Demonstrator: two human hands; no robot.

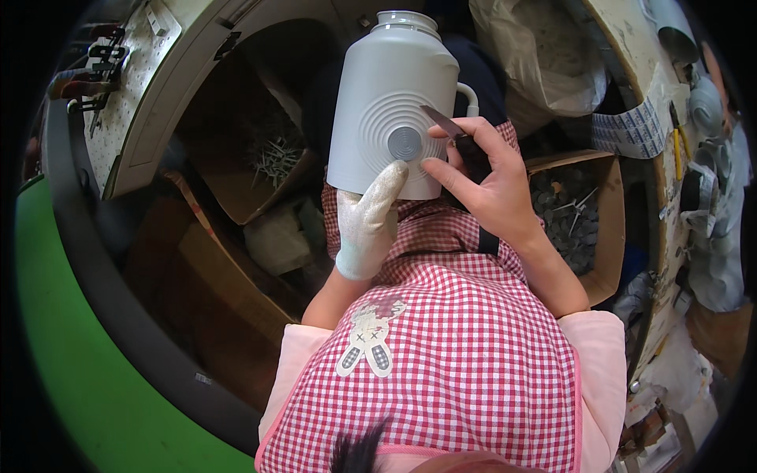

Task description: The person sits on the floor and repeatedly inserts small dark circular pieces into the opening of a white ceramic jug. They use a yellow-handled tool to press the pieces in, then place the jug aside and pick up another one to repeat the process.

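Note:
A light grey plastic jug body (382,67) stands nearly upright over my lap, with a ringed neck on top and a side handle (468,98) on its right. Raised rings circle a darker grey round disc (405,144) set low on its front. My left hand (369,217), in a white glove, grips the jug's lower edge, its thumb against the front just under the disc. In my bare right hand (493,173) is a knife (442,120); its blade points up and left across the jug. The right thumb and fingertips are close to the disc's right side.
A cardboard box (609,229) of grey discs stands at the right, beneath a clear plastic bag (544,59). Another box (236,206) at the left holds thin white plastic pieces. Tools hang by a perforated panel (130,118). A bench edge (635,55) runs along the right.

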